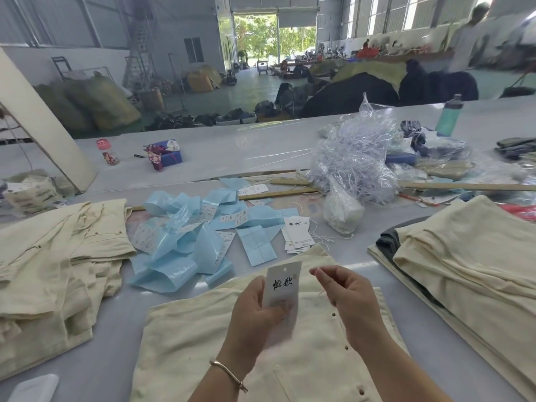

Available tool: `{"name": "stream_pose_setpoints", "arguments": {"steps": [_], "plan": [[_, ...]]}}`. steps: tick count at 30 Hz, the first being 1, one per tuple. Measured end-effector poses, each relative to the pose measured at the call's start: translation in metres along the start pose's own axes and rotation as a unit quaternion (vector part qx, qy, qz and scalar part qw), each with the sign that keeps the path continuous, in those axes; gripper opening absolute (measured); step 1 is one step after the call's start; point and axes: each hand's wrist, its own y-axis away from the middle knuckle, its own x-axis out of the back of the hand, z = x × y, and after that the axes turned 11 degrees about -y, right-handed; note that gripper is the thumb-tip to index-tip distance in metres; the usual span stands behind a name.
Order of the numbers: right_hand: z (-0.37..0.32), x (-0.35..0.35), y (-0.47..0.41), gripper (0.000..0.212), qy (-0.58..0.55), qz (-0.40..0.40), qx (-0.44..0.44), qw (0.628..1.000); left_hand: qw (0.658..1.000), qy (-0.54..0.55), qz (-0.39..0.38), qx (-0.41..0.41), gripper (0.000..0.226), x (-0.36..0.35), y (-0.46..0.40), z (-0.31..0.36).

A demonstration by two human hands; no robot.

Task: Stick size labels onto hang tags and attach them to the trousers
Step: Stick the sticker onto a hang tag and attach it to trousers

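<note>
The left hand [255, 311] grips a white hang tag [282, 284] upright above cream trousers [232, 343] cut off by the bottom edge. The right hand [345, 288] pinches a thin string, barely discernible. Bare table [362, 274] flanks them.

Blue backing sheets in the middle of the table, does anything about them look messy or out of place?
Yes. The blue backing sheets lie curled and overlapping in a loose heap, with white label strips scattered among them, not stacked. Nothing looks torn or spilled.
</note>
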Motion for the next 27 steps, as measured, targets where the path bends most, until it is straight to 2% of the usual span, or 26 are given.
{"name": "stream_pose_setpoints", "arguments": {"steps": [2, 4, 6, 9, 12, 18, 21, 23, 27], "plan": [[-0.008, -0.002, 0.001, 0.01, 0.122, -0.04, 0.085, 0.988, 0.996, -0.071, 0.033, -0.035, 0.036, 0.0, 0.0, 0.004], [-0.013, -0.006, 0.001, 0.012, 0.235, -0.083, 0.152, 0.956, 0.987, -0.135, 0.043, -0.076, 0.037, -0.001, 0.001, 0.007], [-0.015, -0.011, 0.002, 0.015, 0.305, -0.111, 0.171, 0.93, 0.98, -0.168, 0.034, -0.101, 0.038, -0.003, 0.003, 0.011], [-0.015, -0.015, 0.005, 0.018, 0.352, -0.12, 0.17, 0.912, 0.969, -0.207, 0.023, -0.132, 0.047, -0.003, 0.006, 0.015], [-0.016, -0.015, 0.005, 0.019, 0.379, -0.104, 0.171, 0.904, 0.963, -0.225, 0.013, -0.146, 0.06, -0.005, 0.01, 0.018], [-0.022, -0.011, 0.008, 0.021, 0.372, -0.094, 0.184, 0.905, 0.96, -0.231, -0.008, -0.158, 0.068, -0.012, 0.013, 0.023], [-0.023, -0.005, 0.008, 0.019, 0.348, -0.091, 0.186, 0.914, 0.959, -0.219, -0.007, -0.178, 0.051, -0.019, 0.016, 0.027], [-0.023, 0.0, 0.009, 0.016, 0.332, -0.092, 0.177, 0.922, 0.97, -0.167, -0.01, -0.176, 0.039, -0.022, 0.016, 0.032], [-0.024, 0.013, 0.013, 0.013, 0.271, -0.117, 0.138, 0.945, 0.991, -0.082, -0.03, -0.097, 0.036, -0.023, 0.009, 0.039]]}}
